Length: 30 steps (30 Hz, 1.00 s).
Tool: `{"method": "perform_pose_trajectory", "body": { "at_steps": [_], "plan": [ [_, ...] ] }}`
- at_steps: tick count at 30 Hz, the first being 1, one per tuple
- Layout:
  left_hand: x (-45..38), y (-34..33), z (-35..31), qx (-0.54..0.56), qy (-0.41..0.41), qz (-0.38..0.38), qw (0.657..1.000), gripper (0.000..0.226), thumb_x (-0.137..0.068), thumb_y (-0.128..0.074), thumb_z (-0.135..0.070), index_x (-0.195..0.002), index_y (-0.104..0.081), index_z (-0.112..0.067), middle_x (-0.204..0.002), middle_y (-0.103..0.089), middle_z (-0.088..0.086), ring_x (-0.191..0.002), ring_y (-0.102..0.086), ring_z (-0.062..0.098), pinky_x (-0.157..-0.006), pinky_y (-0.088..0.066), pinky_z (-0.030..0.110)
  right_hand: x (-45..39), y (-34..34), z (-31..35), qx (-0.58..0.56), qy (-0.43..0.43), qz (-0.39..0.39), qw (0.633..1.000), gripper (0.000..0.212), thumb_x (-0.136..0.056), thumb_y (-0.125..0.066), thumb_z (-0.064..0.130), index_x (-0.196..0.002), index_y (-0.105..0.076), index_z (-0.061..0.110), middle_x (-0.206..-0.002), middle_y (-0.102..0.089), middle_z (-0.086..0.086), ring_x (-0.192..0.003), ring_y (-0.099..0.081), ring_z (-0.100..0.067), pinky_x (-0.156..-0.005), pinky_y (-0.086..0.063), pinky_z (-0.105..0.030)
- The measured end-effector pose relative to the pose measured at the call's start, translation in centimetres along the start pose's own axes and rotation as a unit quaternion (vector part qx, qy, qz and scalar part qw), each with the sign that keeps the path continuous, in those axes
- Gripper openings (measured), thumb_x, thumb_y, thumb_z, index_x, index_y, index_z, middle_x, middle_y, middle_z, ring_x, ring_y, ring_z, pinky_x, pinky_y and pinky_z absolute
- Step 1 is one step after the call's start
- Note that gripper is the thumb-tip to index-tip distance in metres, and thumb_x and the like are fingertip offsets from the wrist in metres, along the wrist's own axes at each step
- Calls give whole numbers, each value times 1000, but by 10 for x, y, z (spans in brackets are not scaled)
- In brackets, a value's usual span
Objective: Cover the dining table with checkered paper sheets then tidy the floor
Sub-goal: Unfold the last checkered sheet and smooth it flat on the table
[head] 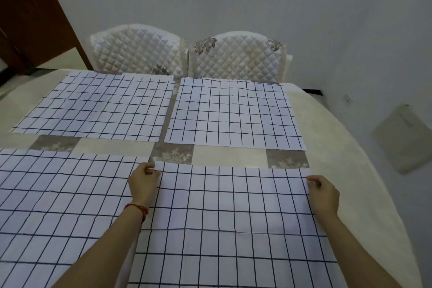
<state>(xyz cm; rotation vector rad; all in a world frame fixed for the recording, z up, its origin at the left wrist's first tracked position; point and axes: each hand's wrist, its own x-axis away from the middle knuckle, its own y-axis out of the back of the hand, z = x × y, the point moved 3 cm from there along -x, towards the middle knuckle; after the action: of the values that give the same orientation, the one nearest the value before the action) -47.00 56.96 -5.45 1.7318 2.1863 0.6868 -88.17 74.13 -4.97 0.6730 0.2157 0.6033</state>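
tabletop point(327, 128): three checkered sheets point(102, 107) laid, fourth sheet point(233, 217) lower right of frame, far corners pinched by left hand point(142, 182) and right hand point(323, 194) fingers; floor tidying apparently pending.

- No legible text, labels, brands, nos. or signs in view.
- Checkered paper sheets point(230, 112): plain dark grid lines only, no print.
- Tablecloth point(327, 128): floral patches, no lettering.
- Chair covers point(236, 58): quilted w/ floral motifs, no tags readable.
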Motion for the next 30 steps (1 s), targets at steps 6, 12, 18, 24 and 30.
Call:
{"method": "perform_pose_trajectory", "body": {
  "at_steps": [6, 12, 18, 24, 30],
  "plan": [
    [-6, -1, 1, -23, -26, -7, 999, 21, -80, -66, -7, -100, -64, 0, -85, -64, 11, -81, -53, 19, -75, -41, 28, -6, -9, 2, 70, 26, -7, 997, 17, -91, -52, 8, -100, -66, 4, -101, -62, -20, -86, -58, -34, -71, -42, -31],
    [-6, -3, 6, -29, -39, -19, 999, 13, -79, -67, -10, -89, -65, -1, -85, -68, 14, -77, -55, 19, -67, -39, 26, -4, -15, -2, 117, 48, -21, 992, 17, -92, -50, 9, -98, -66, 6, -99, -56, -19, -73, -51, -28, -63, -37, -29],
    [-7, -5, 10, -16, -14, -31, 999, 11, -78, -69, -16, -82, -66, -6, -82, -66, 9, -75, -55, 18, -64, -37, 25, -4, -15, -2, 117, 58, -26, 991, 16, -91, -51, 9, -97, -66, 7, -101, -57, -17, -72, -47, -22, -62, -34, -28],
    [-7, -6, 10, -16, -8, -36, 999, 11, -79, -69, -17, -79, -65, -6, -81, -66, 10, -74, -55, 19, -63, -38, 25, -3, -15, -2, 124, 60, -30, 990, 16, -91, -51, 9, -98, -66, 7, -101, -57, -17, -75, -52, -28, -62, -34, -28],
    [-5, -4, 10, -4, -4, -37, 999, 13, -79, -69, -15, -82, -65, -3, -84, -67, 13, -76, -55, 19, -67, -38, 26, -2, -15, 0, 128, 55, -34, 990, 16, -91, -52, 9, -98, -66, 6, -101, -57, -18, -79, -57, -34, -64, -36, -29]
  ]
}}
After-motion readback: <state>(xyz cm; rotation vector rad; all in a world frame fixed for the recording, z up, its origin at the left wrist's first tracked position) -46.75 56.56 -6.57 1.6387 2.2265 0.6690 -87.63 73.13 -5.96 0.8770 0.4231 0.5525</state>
